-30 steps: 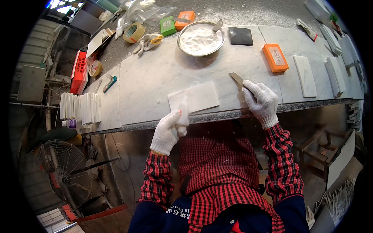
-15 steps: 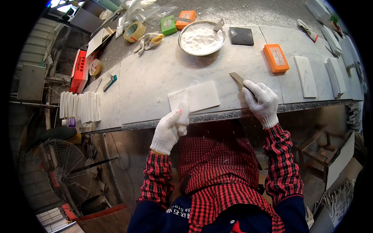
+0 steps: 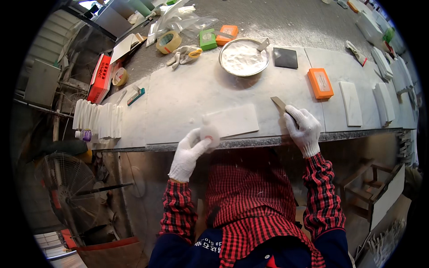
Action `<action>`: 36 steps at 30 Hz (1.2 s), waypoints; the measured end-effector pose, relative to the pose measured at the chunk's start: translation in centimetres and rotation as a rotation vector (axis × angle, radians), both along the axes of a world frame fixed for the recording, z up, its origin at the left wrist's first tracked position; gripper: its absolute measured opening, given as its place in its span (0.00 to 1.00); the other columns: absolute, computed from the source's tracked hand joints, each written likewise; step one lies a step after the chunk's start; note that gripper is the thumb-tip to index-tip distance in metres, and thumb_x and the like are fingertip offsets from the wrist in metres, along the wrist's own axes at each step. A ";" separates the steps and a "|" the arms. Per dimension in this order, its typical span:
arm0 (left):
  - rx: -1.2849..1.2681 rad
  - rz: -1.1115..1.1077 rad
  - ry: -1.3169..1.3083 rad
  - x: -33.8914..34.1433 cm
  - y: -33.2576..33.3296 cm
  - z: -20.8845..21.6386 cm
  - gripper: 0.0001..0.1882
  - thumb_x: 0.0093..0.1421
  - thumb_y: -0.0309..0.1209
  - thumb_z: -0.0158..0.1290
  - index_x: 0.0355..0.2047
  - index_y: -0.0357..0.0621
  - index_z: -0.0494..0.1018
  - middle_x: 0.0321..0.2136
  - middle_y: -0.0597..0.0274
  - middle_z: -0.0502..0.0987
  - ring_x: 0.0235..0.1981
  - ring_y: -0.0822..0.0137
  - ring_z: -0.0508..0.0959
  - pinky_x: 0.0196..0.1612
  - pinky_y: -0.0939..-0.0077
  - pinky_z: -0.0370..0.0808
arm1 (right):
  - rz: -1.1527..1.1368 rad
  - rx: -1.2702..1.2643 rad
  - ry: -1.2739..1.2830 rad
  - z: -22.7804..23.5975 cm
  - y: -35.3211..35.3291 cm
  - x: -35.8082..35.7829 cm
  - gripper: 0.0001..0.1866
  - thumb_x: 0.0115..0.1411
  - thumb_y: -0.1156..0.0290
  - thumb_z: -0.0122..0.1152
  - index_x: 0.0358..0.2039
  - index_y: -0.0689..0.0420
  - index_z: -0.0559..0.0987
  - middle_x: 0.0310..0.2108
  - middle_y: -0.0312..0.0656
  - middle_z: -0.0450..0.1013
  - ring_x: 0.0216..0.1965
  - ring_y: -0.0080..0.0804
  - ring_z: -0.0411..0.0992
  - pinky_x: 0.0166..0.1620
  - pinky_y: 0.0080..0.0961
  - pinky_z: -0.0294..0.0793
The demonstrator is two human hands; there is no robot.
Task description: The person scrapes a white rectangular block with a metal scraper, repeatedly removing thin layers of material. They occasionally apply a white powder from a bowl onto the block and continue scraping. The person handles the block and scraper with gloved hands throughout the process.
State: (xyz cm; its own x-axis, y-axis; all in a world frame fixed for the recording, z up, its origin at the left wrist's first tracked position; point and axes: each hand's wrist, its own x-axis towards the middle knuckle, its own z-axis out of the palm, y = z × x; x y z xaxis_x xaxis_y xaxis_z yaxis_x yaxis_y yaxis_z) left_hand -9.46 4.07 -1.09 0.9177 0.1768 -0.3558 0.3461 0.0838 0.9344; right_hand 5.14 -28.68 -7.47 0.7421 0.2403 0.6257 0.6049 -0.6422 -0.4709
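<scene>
Left hand [image 3: 185,154] grips one whitish, bottle-like item [image 3: 211,134] (blurred from where I stand; contents unclear) at the left end of one white slab [image 3: 239,120], near the tabletop [image 3: 178,96]'s front edge. Right hand [image 3: 304,129] grips one metal blade [image 3: 278,102]. Advisable: steady the bottle-like item; keep the blade clear of the slab. Farther back: one metal bowl [image 3: 244,75], two orange boxes [image 3: 320,83].

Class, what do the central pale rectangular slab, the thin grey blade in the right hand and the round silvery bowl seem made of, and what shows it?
The pale slab looks like smooth stone, perhaps marble: matt white face, crisp straight edges. The grey blade is probably metal, dull-finished: thin, flat, straight-edged. The round bowl seems polished metal: silvery, gleaming.
</scene>
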 end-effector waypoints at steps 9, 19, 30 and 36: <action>0.212 0.486 -0.355 4.2 8.2 -3.6 0.22 0.69 0.32 0.65 0.58 0.33 0.74 0.49 0.60 0.82 0.50 0.70 0.81 0.54 0.73 0.77 | -0.001 -0.014 0.049 0.1 0.1 0.0 0.10 0.62 0.69 0.72 0.45 0.50 0.88 0.31 0.40 0.81 0.29 0.40 0.80 0.34 0.35 0.79; 0.944 0.569 -0.201 6.5 13.7 -7.5 0.23 0.60 0.37 0.71 0.52 0.43 0.80 0.45 0.51 0.82 0.48 0.57 0.83 0.54 0.61 0.78 | 0.141 0.013 0.281 1.6 0.8 2.6 0.12 0.65 0.71 0.69 0.49 0.56 0.86 0.41 0.47 0.83 0.39 0.45 0.82 0.43 0.33 0.81; 1.128 0.522 -0.229 5.3 13.0 -7.0 0.34 0.59 0.35 0.70 0.64 0.41 0.74 0.53 0.47 0.79 0.54 0.49 0.79 0.58 0.55 0.77 | 0.154 -0.130 0.356 1.7 6.3 6.2 0.12 0.67 0.62 0.66 0.48 0.49 0.86 0.41 0.48 0.82 0.40 0.50 0.81 0.43 0.40 0.80; 1.108 0.460 -0.464 3.0 7.1 -4.5 0.34 0.61 0.31 0.67 0.67 0.38 0.71 0.63 0.42 0.74 0.64 0.44 0.74 0.66 0.53 0.71 | 0.099 -0.238 0.371 2.4 7.6 6.6 0.12 0.67 0.62 0.65 0.48 0.48 0.86 0.39 0.47 0.82 0.39 0.50 0.81 0.42 0.42 0.80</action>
